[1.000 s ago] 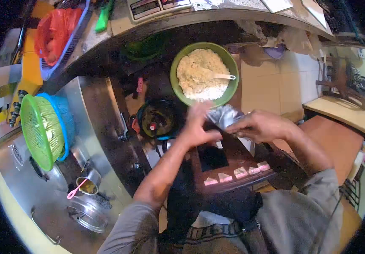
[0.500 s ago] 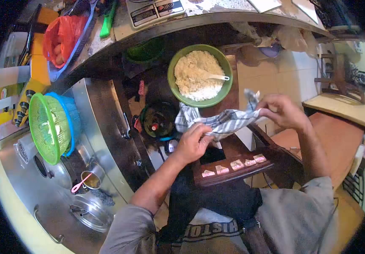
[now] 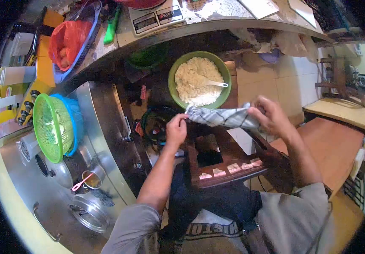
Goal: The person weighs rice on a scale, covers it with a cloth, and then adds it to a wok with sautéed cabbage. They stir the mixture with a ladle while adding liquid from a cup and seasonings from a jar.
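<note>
A white and grey checked cloth (image 3: 220,117) is stretched between my two hands, a little blurred and twisted lengthwise. My left hand (image 3: 177,130) pinches its left end. My right hand (image 3: 269,115) grips the other end, fingers closed round the fabric. Just beyond the cloth sits a green bowl (image 3: 227,94) holding a pale crumbly mixture (image 3: 195,76) with white powder (image 3: 203,98) on the near side. A white-handled spoon or scoop (image 3: 216,84) rests in the mixture. Below the cloth is a dark wooden chair or stool (image 3: 229,175) with several pale stickers along its edge.
On the left, a steel counter (image 3: 119,186) bears green and blue baskets (image 3: 42,127), a pot with a pink spoon (image 3: 92,180) and lids (image 3: 90,213). The upper worktop holds a kitchen scale (image 3: 157,19) and a red bag of eggs (image 3: 66,40). A wooden table (image 3: 322,139) stands right.
My left hand has slid left and away from my body along the cloth. The cloth, bunched and hanging before, is now pulled out straighter between both hands. My right hand has shifted slightly.
</note>
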Action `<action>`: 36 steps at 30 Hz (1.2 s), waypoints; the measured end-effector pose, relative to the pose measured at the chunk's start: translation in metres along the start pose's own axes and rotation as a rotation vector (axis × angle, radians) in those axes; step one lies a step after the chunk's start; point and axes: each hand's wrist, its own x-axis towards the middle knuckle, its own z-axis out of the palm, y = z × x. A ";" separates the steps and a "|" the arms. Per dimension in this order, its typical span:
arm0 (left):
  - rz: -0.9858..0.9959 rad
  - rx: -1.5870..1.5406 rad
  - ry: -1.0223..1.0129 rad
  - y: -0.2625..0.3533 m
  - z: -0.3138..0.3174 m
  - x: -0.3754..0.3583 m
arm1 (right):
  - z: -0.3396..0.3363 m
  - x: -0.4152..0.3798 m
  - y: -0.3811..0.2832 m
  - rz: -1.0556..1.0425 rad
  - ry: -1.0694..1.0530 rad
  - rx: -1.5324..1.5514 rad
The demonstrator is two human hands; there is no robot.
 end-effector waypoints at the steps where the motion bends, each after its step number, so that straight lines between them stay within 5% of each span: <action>1: -0.091 -0.135 -0.032 -0.017 -0.002 0.001 | 0.000 0.006 0.027 0.049 -0.126 -0.003; 4: -0.232 -0.087 -0.402 -0.029 -0.038 0.022 | -0.008 0.033 0.121 0.139 -0.491 -0.082; 6: -0.067 0.039 -0.544 -0.021 -0.057 0.051 | -0.016 0.058 0.148 0.150 -0.722 -0.225; 8: 0.088 0.054 -0.535 -0.027 -0.064 0.090 | -0.024 0.100 0.161 0.378 -0.668 -0.153; 9: -0.103 0.050 -0.620 -0.015 -0.067 0.110 | -0.025 0.117 0.166 0.495 -0.643 -0.112; 10: -0.294 0.043 -0.699 -0.004 -0.067 0.130 | -0.030 0.133 0.158 0.435 -0.594 -0.021; 13: -0.087 0.085 -0.851 0.004 -0.019 0.130 | -0.016 0.175 0.112 0.011 -0.634 -0.071; 14: -0.017 -0.010 -0.746 0.011 0.005 0.116 | -0.005 0.183 0.097 -0.168 -0.669 -0.134; 16: 0.216 0.094 -0.460 0.033 0.050 0.088 | 0.025 0.168 0.054 -0.104 -0.710 -0.268; 17: 0.174 -0.103 -0.511 0.036 0.069 0.079 | 0.026 0.154 0.042 -0.121 -0.684 -0.313; 18: -0.137 -0.352 -0.725 0.070 0.067 0.074 | 0.028 0.140 0.030 -0.137 -0.657 -0.359; 19: 0.311 -0.053 -0.589 0.060 0.088 0.060 | 0.027 0.128 0.021 -0.205 -0.593 -0.375; 22: 0.048 -0.272 -0.400 0.062 0.100 0.023 | 0.007 0.098 -0.003 -0.302 -0.430 -0.476; 26: -0.168 -0.371 -0.783 0.042 0.081 -0.006 | -0.024 0.070 0.007 -0.396 -0.168 -0.471; 28: -0.188 -0.662 -0.565 0.035 0.076 -0.031 | -0.033 0.067 0.024 -0.373 -0.090 -0.491; 31: -0.286 -0.552 -0.455 0.048 0.025 -0.014 | -0.030 0.067 0.047 -0.233 -0.040 -0.356; 36: 0.063 0.252 -0.402 0.043 -0.030 0.083 | -0.002 0.160 0.088 -0.109 0.105 -0.019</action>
